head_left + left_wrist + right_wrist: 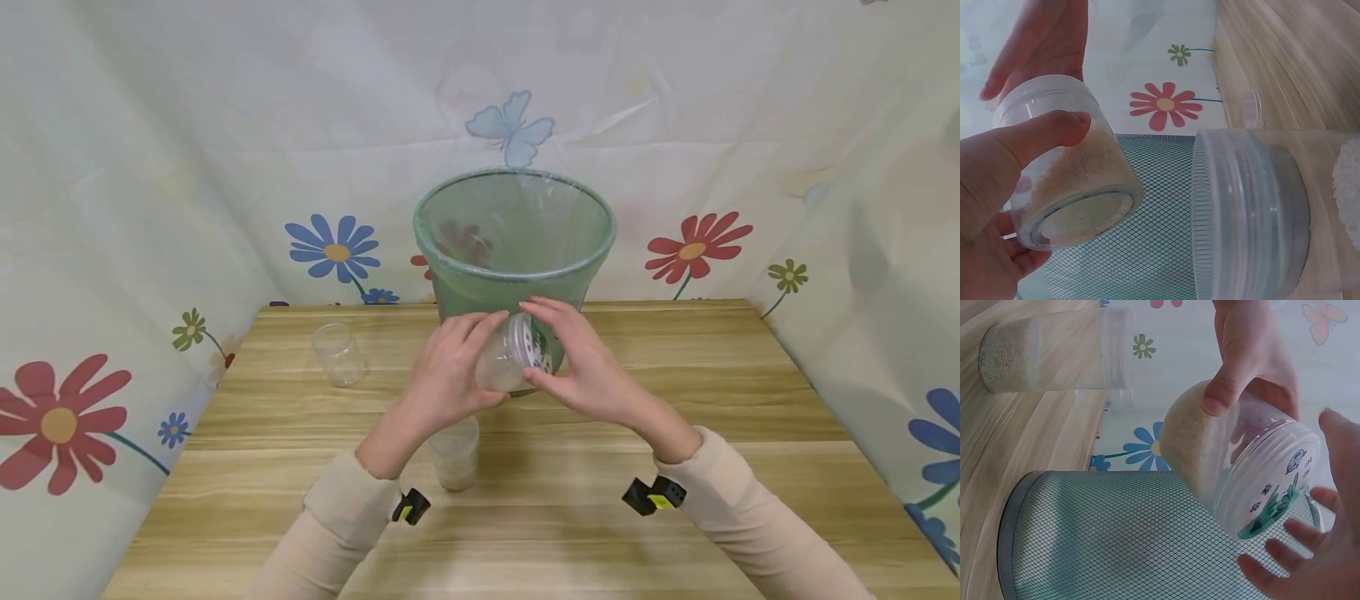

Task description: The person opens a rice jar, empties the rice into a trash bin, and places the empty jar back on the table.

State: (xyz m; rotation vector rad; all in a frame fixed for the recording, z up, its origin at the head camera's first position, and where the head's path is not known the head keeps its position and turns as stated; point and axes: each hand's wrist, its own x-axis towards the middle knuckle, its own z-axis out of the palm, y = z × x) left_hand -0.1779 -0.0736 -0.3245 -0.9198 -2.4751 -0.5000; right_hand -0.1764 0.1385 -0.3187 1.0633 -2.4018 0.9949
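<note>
My left hand (450, 367) holds a clear plastic jar (1085, 156) tilted in front of a green mesh wastebasket (1104, 537). Pale grains, like rice, lie inside it. The jar's lid (1275, 481), printed with green leaves and dark characters, faces my right hand (592, 371). Around that lid the right fingers are spread; in the right wrist view they look apart from it. Below the left hand, a second clear jar (455, 458) stands upright on the table with grains in its lower part.
An empty-looking clear container (341, 357) stands farther left on the wooden table (675, 533). The wastebasket's wide rim (517, 273) is covered by a thin clear liner, behind the hands. A flower-printed cloth (360, 125) hangs around the table.
</note>
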